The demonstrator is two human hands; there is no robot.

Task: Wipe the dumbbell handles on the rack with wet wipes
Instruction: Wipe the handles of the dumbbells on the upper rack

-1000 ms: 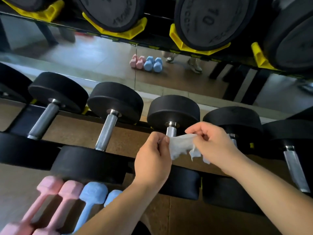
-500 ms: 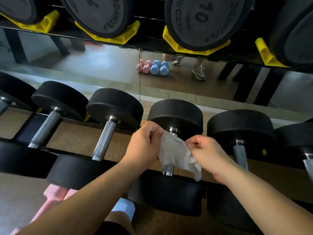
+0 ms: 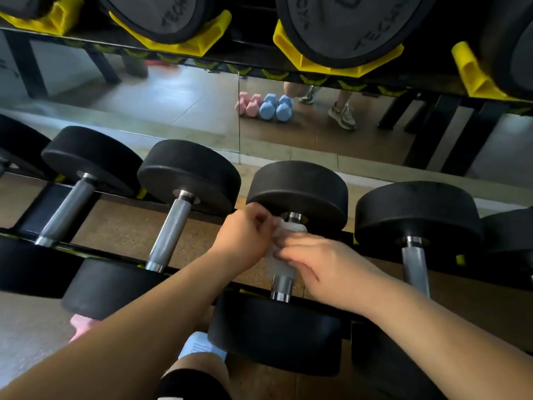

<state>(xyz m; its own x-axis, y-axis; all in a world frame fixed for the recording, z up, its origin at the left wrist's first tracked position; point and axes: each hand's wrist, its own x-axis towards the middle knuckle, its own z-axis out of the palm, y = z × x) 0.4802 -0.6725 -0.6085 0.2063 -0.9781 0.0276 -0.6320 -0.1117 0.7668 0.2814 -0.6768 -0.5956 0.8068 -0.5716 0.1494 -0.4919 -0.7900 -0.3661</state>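
Left hand point(image 3: 245, 238) and right hand point(image 3: 323, 264) now pinch the wet wipe point(image 3: 277, 262) down around the dumbbell handle point(image 3: 282, 285), no longer mid-air, so wiping's starting I'd say.

A gym: black dumbbells point(image 3: 187, 209) racked in rows, a floor-level mirror point(image 3: 178, 111) behind.

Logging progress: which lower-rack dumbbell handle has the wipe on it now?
The middle handle, wrapped in the wet wipe that the left hand and right hand hold; neighbouring handles are bare.
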